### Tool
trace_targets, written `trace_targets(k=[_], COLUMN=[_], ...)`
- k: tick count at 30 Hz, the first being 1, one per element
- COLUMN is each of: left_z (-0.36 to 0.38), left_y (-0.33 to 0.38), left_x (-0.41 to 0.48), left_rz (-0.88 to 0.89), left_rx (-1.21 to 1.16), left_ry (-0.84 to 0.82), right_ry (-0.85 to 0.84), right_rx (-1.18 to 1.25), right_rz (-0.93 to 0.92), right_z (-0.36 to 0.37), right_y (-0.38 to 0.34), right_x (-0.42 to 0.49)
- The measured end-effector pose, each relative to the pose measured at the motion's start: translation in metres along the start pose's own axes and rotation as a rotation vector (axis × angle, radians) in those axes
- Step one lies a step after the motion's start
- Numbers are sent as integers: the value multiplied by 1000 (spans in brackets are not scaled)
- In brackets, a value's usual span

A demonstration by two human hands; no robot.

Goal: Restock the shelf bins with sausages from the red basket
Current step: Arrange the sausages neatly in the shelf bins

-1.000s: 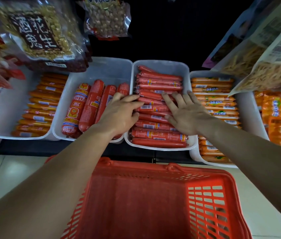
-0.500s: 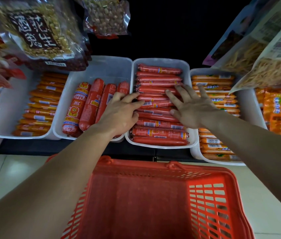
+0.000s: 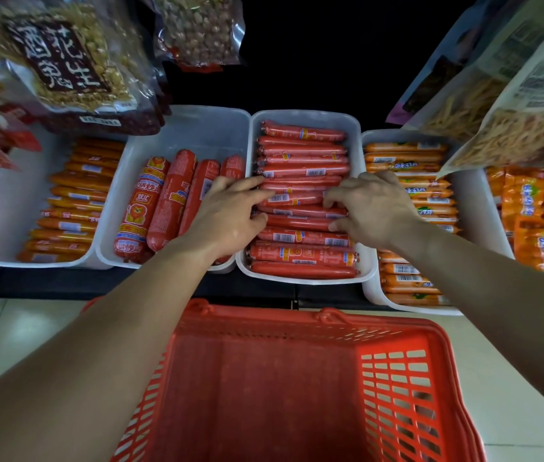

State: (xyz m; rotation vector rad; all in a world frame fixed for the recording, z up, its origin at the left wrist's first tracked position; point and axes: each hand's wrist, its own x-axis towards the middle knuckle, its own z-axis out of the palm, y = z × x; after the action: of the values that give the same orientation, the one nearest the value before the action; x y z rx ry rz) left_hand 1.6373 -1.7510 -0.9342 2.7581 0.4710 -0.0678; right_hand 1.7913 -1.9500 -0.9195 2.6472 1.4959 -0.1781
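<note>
**Both hands in the middle sausage bin, basket looks bare**

So both hands are down in the white middle bin [image 3: 307, 116], the one stacked with thin red sausages [image 3: 302, 151] lying crosswise. The left hand [image 3: 230, 216] comes in over the bin's left wall, fingers [image 3: 257, 196] loosely spread and resting on the sausages around the middle of the stack. The right hand [image 3: 375, 206] is on the right side of the same stack, fingers [image 3: 332, 203] curled down onto the sausages, thumb lower against another one. Can't tell if either hand actually has one gripped or is just pressing on the pile.

The red basket [image 3: 400, 381] sits on the pale floor [image 3: 23, 335] right below the shelf edge, between the forearms, and its inside shows only red plastic.

Neighbours: the bin to the left [image 3: 193, 128] holds fat red sausages [image 3: 170, 201] lying front to back, with its rear half bare. The far-left bin [image 3: 0, 235] and the right-hand bin [image 3: 375, 295] hold orange sausages [image 3: 404, 158]. Snack bags [image 3: 60, 65] hang above.
</note>
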Motion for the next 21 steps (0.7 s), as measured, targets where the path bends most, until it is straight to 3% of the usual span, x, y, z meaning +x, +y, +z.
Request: trace_targets(k=[11,21], left_z=[6,7], left_y=[5,8], left_x=[-3,-5], left_rz=[45,36], left_rx=[36,134], left_ry=[70,-36], right_ry=[-145,-25], right_rx=[-1,-109], right_rz=[-45,29], right_z=[-2,0], right_y=[3,-3], right_x=[-2,0])
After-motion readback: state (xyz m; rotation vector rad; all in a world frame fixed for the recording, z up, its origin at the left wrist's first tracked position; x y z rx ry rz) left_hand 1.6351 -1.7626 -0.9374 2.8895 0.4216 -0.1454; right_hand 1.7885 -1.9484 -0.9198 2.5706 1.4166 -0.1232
